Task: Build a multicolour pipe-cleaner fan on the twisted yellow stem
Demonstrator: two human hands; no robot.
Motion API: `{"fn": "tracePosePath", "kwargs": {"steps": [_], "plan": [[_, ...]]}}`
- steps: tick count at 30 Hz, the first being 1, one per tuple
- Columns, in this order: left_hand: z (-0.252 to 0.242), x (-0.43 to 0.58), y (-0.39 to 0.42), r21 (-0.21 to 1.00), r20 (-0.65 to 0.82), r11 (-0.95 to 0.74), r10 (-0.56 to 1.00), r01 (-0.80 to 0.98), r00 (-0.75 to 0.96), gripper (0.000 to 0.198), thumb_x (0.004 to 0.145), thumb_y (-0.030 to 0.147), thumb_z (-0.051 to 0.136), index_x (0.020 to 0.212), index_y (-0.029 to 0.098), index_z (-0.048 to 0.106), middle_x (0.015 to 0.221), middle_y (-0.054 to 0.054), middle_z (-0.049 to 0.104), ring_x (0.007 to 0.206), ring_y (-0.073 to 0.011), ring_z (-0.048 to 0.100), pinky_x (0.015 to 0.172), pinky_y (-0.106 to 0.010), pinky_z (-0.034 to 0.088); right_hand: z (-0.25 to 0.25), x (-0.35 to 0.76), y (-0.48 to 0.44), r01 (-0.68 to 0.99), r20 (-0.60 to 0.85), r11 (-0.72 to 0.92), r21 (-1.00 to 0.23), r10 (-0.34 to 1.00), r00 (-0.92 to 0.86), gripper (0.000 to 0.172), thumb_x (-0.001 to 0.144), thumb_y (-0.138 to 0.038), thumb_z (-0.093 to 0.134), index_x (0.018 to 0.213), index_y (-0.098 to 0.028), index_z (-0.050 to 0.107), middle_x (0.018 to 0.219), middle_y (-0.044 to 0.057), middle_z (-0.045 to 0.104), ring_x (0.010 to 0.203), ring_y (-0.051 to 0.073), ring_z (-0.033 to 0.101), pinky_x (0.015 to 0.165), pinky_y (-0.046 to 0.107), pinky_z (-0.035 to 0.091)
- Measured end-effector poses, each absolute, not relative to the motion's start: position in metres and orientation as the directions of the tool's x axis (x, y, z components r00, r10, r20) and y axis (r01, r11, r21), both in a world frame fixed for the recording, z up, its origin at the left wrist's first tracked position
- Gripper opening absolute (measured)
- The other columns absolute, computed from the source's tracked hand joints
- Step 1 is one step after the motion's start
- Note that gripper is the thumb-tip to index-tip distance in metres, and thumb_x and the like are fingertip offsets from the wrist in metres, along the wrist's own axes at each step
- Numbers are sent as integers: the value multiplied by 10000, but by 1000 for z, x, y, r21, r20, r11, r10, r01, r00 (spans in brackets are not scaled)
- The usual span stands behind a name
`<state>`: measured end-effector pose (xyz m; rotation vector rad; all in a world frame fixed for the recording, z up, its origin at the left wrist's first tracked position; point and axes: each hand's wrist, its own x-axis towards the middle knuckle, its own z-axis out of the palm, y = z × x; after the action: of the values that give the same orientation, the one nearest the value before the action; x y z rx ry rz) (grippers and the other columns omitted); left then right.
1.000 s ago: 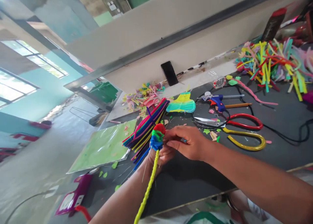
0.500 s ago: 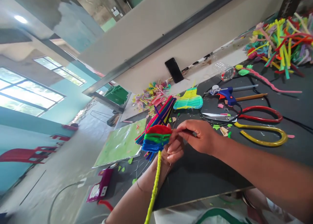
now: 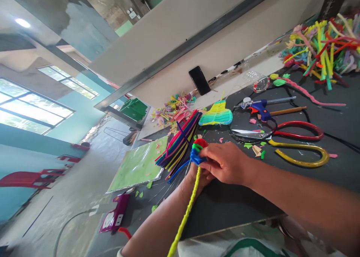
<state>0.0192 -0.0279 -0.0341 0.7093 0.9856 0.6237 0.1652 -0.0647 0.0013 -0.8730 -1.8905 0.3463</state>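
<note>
A pipe-cleaner piece (image 3: 197,156) in red, green and blue rows is pinched between the fingers of my right hand (image 3: 226,162), which hides part of it. From its lower edge a fuzzy yellow pipe-cleaner stem (image 3: 185,215) hangs towards me. My left hand (image 3: 201,180) is closed under the piece, its fingers largely covered by the right hand. Thin wire ends stick out beside the blue rows. Just beyond lies a bundle of coloured pipe cleaners (image 3: 180,141), and a yellow and turquoise pipe-cleaner piece (image 3: 216,116) rests behind it.
Scissors (image 3: 302,161) with red and yellow handles lie at right, near a blue glue gun (image 3: 261,109) and its black cord. A phone (image 3: 199,80) leans against the back panel. Pipe-cleaner heap (image 3: 323,51), clear jar (image 3: 260,82), green sheet (image 3: 137,165) and purple power strip (image 3: 115,214) surround the work.
The coloured piece has moved right and turned, showing narrower now. My right hand has shifted from its right edge to grip over it, covering more of my left hand.
</note>
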Motion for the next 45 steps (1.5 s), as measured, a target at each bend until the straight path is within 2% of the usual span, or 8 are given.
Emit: {"fn": "tracePosePath", "kwargs": {"steps": [7, 11, 17, 21, 25, 34, 39, 45], "plan": [[-22, 23, -25, 769, -422, 603, 727, -211, 542, 497, 804, 579, 455, 524, 169, 432, 362, 32, 358, 254, -37, 216, 256, -177, 171, 3, 179, -59, 476, 678, 687, -549, 699, -227, 70, 851, -221, 495, 898, -194, 540, 879, 48, 606, 776, 155, 565, 650, 245, 376], [-19, 20, -17, 788, -447, 571, 787, -228, 426, 493, 788, 590, 483, 538, 168, 433, 351, 43, 365, 250, -37, 228, 258, -170, 196, 6, 183, -58, 533, 605, 641, -552, 748, -274, 32, 797, -205, 525, 774, -189, 540, 747, 23, 575, 673, 150, 525, 606, 257, 346], [-12, 10, -9, 927, -268, 292, 955, -235, 130, 484, 711, 623, 570, 587, 170, 457, 357, 74, 351, 272, -41, 228, 272, -182, 280, -5, 187, -35, 346, 378, 478, -807, 869, -319, 119, 726, -162, 556, 818, -184, 629, 792, 20, 623, 723, 154, 545, 637, 259, 388], [-2, 5, -12, 980, -148, 159, 985, -123, 90, 500, 750, 642, 501, 676, 149, 543, 368, 57, 396, 278, -56, 284, 270, -176, 280, -5, 196, -27, 100, 105, 125, -987, 977, -184, 306, 685, -134, 489, 945, -181, 642, 733, -9, 621, 621, 120, 529, 557, 233, 384], [1, 0, -13, 987, -64, 81, 990, -142, 122, 508, 780, 622, 475, 793, 129, 596, 416, 40, 452, 305, -56, 319, 290, -169, 298, 2, 194, -31, -177, -54, -82, -981, 986, -159, 236, 767, -303, 545, 937, -164, 634, 630, -14, 588, 510, 108, 509, 457, 221, 346], [-9, -4, -6, 996, -40, 47, 995, -76, 89, 436, 796, 582, 476, 768, 157, 564, 456, 42, 448, 329, -75, 361, 335, -199, 314, -5, 181, -34, -129, -120, -159, -979, 956, -266, 297, 747, -434, 655, 830, -149, 659, 647, 21, 656, 444, 100, 535, 452, 235, 418], [-8, -9, -3, 948, 317, -315, 947, 45, -49, 192, 793, 242, 518, 958, 198, 606, 872, -29, 585, 672, -114, 539, 645, -226, 459, -3, 188, -30, -221, -128, -173, -960, 971, -202, 250, 726, -386, 693, 813, -154, 655, 692, 25, 667, 482, 109, 584, 443, 228, 470], [4, -20, -15, 674, 654, -697, 717, 244, 240, 460, 665, 33, 470, 1075, 191, 605, 1192, -113, 476, 1146, -229, 445, 1013, -374, 335, 2, 194, -29, -294, -123, -163, -942, 981, -148, 224, 707, -314, 730, 869, -170, 673, 675, 3, 648, 565, 117, 635, 448, 182, 494]]}}
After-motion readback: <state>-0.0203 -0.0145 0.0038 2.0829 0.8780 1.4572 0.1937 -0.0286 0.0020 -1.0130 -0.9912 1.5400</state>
